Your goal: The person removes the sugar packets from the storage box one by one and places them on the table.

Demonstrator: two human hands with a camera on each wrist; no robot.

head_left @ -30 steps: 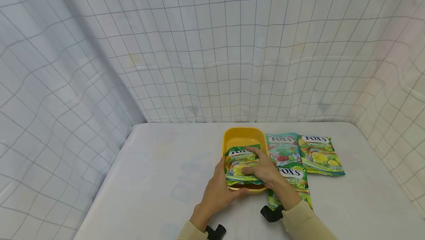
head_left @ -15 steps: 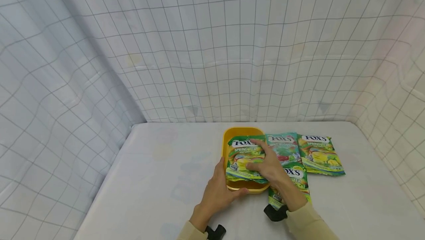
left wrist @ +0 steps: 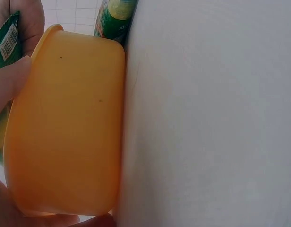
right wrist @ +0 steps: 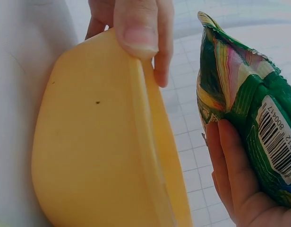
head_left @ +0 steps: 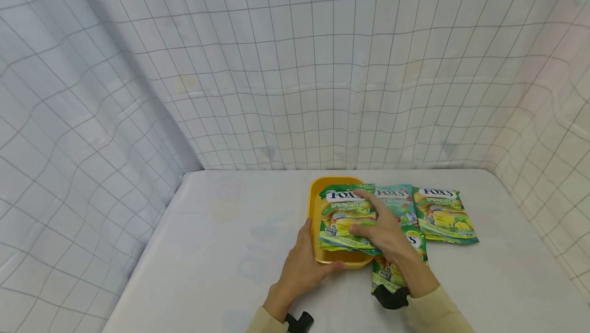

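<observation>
My left hand [head_left: 301, 264] grips the near left side of a yellow plastic tub [head_left: 315, 207], its thumb over the rim in the right wrist view. The tub stands upright on the white table. My right hand [head_left: 382, 230] holds a green and yellow Fox's Spring Tea candy bag [head_left: 343, 215], thumb on the printed front and fingers toward the far edge. This candy bag is above the tub, apart from its rim in the right wrist view, and overhangs its right side. Its barcoded back [right wrist: 278, 137] faces the right wrist camera. Most of the tub's inside is hidden by the bag.
Right of the tub lie a teal Fox's Mint Blossom bag [head_left: 403, 210], another Spring Tea bag [head_left: 444, 215] and a nearer Spring Tea bag [head_left: 387, 274], partly under my right forearm. White table [head_left: 221, 241] extends left. A gridded white curtain [head_left: 295, 92] hangs behind.
My right hand has lifted the Spring Tea candy bag up out of the tub and moved it to the right, partly over the Mint Blossom bag. My left hand and the tub have stayed put.
</observation>
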